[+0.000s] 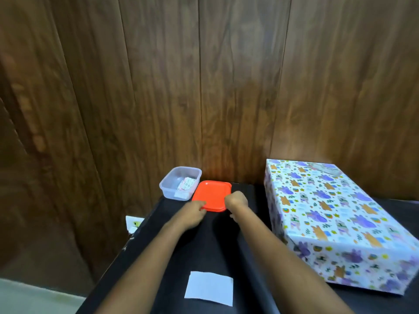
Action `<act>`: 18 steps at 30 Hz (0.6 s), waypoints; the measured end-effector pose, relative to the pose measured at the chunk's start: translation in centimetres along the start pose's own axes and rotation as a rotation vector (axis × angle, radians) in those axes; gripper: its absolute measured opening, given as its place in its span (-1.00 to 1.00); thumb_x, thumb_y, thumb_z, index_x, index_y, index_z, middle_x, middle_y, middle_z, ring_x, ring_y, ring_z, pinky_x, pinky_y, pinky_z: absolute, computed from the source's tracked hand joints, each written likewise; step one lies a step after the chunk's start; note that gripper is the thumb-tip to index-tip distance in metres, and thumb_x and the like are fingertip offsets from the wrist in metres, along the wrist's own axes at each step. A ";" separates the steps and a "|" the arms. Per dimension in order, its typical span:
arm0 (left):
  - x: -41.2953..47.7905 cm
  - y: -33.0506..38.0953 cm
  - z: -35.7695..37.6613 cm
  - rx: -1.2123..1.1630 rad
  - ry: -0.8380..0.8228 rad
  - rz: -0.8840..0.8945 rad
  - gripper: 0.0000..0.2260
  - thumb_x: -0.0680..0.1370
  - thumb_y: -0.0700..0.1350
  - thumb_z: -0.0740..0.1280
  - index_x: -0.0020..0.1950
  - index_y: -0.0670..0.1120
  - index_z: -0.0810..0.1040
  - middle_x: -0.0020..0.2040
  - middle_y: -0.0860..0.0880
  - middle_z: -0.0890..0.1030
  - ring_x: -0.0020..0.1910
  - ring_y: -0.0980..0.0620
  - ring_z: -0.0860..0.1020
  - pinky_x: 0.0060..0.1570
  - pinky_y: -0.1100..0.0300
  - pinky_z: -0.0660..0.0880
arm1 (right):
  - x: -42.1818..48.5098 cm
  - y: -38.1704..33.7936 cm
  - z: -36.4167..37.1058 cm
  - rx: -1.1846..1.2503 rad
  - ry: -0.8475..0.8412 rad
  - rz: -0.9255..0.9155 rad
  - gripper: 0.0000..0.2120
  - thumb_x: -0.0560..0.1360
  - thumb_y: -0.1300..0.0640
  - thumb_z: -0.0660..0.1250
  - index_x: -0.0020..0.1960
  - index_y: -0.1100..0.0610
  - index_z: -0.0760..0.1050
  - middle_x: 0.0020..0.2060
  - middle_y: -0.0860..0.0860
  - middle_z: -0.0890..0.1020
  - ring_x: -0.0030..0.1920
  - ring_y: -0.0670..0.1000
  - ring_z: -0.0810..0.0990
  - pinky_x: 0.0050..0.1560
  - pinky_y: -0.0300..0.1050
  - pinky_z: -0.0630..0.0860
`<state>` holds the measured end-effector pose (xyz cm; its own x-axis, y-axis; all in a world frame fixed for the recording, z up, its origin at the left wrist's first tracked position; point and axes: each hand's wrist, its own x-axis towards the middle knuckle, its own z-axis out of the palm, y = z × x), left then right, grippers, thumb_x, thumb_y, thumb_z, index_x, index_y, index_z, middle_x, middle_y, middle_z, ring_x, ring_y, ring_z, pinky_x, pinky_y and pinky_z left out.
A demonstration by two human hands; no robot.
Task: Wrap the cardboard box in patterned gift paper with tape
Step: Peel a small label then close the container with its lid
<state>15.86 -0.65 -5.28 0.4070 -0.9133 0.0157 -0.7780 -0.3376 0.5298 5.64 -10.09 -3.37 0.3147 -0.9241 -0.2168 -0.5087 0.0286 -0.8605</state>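
Noted low at the far left, below the tabletop's (pixel 226 245) edge, a white wall socket (pixel 134 222) against the dark wood panelling (pixel 158 87). Found at the back left corner of the black tabletop a clear plastic container (pixel 169 189), lidless, with small printed paper packets (pixel 187 184) inside. Found just right of it, touching or nearly so, a flat orange lid (pixel 213 193). Reached out with both arms and held that lid from either side: left hand (pixel 192 213) at the near left corner, fingers curled onto the rim; right hand (pixel 236 200) at the right edge, knuckles up, fingers bunched tight over the rim. Saw nearer the body, between the two forearms, a blank white paper slip (pixel 209 288) flat on the tabletop. Left the cardboard box (pixel 328 211) well to the right of the right hand, apart from it and touched by neither hand. Saw it fully covered in white gift paper (pixel 353 257) printed with purple, orange and green figures, resting flat on the tabletop with its long side running away at an angle, far end close to the wall. Made out a glossy patch (pixel 326 169) on its far top edge.
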 end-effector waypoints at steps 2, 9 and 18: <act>0.4 -0.5 0.8 0.037 -0.044 0.038 -0.62 0.63 -0.19 0.10 0.46 -0.16 0.28 0.48 -0.09 0.27 0.46 0.00 0.21 0.34 0.31 0.07 | 0.5 0.2 1.0 0.051 0.051 0.038 -0.71 0.53 0.24 0.14 0.19 0.29 0.48 0.16 0.22 0.56 0.17 0.22 0.53 0.16 0.03 0.51; 1.2 -1.9 1.2 0.089 0.003 0.098 -0.62 0.62 -0.14 0.13 0.44 -0.08 0.34 0.46 0.00 0.31 0.45 0.04 0.23 0.38 0.26 0.12 | 1.6 -0.7 1.5 0.512 0.080 0.183 -0.92 0.46 0.32 0.23 -0.13 0.26 0.50 -0.27 0.14 0.52 -0.32 0.08 0.51 -0.37 -0.14 0.44; 1.4 -2.1 1.5 0.113 0.016 0.139 -0.60 0.58 -0.15 0.18 0.43 0.01 0.35 0.42 0.08 0.36 0.35 0.03 0.29 0.33 0.23 0.20 | 0.8 -1.6 1.8 0.272 0.142 0.217 -0.63 0.56 0.15 0.15 0.33 0.23 0.35 0.19 0.09 0.36 0.22 0.08 0.37 0.26 -0.07 0.35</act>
<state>17.37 -1.58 -7.68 0.2984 -0.9496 0.0963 -0.8761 -0.2325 0.4225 8.19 -10.19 -2.97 0.0991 -0.9284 -0.3581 -0.3140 0.3123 -0.8966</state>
